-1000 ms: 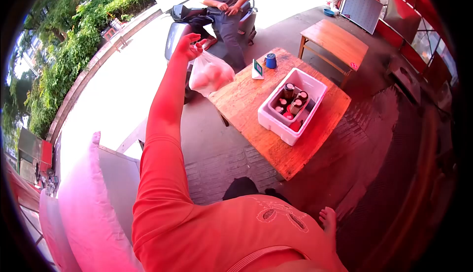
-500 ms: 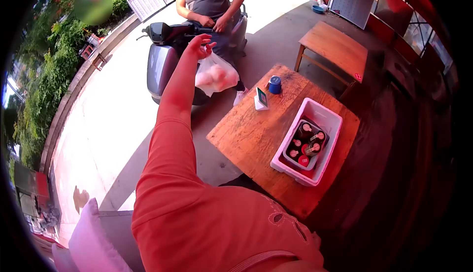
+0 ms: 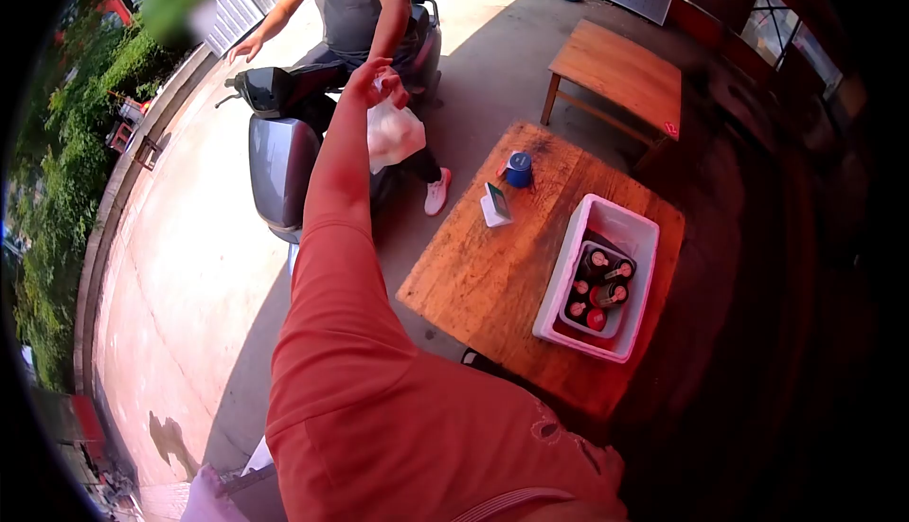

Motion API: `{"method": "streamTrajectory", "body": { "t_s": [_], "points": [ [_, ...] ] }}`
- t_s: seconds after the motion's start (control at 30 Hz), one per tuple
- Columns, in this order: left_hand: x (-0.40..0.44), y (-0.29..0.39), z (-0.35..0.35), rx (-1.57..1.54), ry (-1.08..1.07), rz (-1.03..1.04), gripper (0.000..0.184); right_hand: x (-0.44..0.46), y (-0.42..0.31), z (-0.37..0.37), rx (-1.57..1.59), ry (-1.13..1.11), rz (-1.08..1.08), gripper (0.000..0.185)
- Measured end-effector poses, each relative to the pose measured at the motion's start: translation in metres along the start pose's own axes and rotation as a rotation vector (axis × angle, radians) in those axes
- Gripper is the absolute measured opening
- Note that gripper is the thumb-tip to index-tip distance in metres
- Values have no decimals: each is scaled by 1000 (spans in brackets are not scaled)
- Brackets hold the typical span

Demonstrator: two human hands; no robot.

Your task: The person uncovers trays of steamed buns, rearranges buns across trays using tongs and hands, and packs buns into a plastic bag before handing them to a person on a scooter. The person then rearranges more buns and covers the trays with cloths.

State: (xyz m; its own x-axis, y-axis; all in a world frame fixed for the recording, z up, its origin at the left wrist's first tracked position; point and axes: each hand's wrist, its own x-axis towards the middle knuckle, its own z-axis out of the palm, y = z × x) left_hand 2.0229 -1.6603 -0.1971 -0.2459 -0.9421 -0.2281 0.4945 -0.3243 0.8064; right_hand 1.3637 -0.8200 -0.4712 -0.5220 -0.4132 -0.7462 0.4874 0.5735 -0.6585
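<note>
My left arm is stretched forward, and my left hand [image 3: 377, 85] has its fingers curled around the top of a thin white plastic bag [image 3: 394, 134]. Pale rounded contents bulge in the hanging bag; I cannot tell what they are. Facing me, a person in a grey sleeveless top [image 3: 348, 11] sits on a dark scooter [image 3: 284, 167]. One of that person's arms reaches down right behind my hand; whether their hand touches the bag is hidden. The person's other hand [image 3: 248, 47] is held out, fingers spread, near the handlebar. My right hand is out of view.
A wooden table [image 3: 473, 266] stands to the right, bearing a white foam box [image 3: 636, 224] with several dark bottles, a blue container [image 3: 519, 170] and a small white stand [image 3: 494, 208]. Behind it is another wooden table [image 3: 620, 72]. A low kerb [image 3: 95, 238] edges the greenery.
The seated person has spread their arms, one hand out toward the handlebar and the other down to the bag. My view has shifted slightly, and my left hand still holds the bag.
</note>
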Motion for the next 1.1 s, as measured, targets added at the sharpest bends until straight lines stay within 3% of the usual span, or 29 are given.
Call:
{"method": "streamTrajectory", "body": {
  "t_s": [0.03, 0.1, 0.13, 0.17, 0.23, 0.27, 0.3, 0.33, 0.37, 0.4, 0.47, 0.57, 0.67, 0.8, 0.93, 1.0, 1.07, 1.1],
  "points": [
    [-10, -4, 15, -75, -17, -56, 23, -6, 5, 0, 5, 4, -9, 34],
    [-41, -4, 58, 105, 333, 20, 15, -17, 15, 0, 3, -6, -34, 33],
    [-25, -7, 27, -22, -71, -10, 16, -19, 18, 4, 4, -7, -35, 33],
    [-6, -10, 4, 36, -276, -44, 19, -21, 25, 7, 9, 22, -28, 32],
    [28, -9, -28, -28, 8, -137, 22, -27, 30, 16, -17, 134, 131, 24],
    [-10, -20, 47, 32, 245, -28, 19, -30, 27, 21, 4, 170, 193, 23],
    [1, -23, 36, 145, -708, -51, 16, -27, 33, 22, -79, 172, 198, 29],
    [30, -15, 6, 319, -683, -13, 17, -28, 39, 19, -62, 126, 157, 32],
    [80, -5, -46, 664, -268, 128, 23, -43, 29, 30, -48, 198, 139, 31],
    [21, -17, 29, 900, 254, 140, 31, -43, 28, 31, -90, 187, 176, 33],
    [56, -21, 1, 894, 266, 233, 37, -60, 25, 39, -142, 199, 140, 34],
    [28, -64, 67, 828, 137, 281, 37, -67, 50, 36, -135, 189, 182, 35],
    [-23, -143, 138, 729, -136, 145, 37, -77, 77, 26, -92, 171, 213, 34],
    [-143, -308, 251, 676, -533, -184, 33, -89, 125, 2, 36, 234, 178, 31],
    [-277, -473, 342, 696, -751, -529, 26, -104, 183, -46, 268, 311, 93, 25],
    [-325, -537, 380, 552, -865, -728, 18, -117, 200, -85, 311, 370, 27, 23],
    [-369, -588, 428, 465, -974, -799, 2, -137, 209, -117, 290, 451, -40, 22],
    [-384, -611, 451, 552, -1014, -742, 3, -145, 213, -133, 364, 519, -65, 22]
  ]
}}
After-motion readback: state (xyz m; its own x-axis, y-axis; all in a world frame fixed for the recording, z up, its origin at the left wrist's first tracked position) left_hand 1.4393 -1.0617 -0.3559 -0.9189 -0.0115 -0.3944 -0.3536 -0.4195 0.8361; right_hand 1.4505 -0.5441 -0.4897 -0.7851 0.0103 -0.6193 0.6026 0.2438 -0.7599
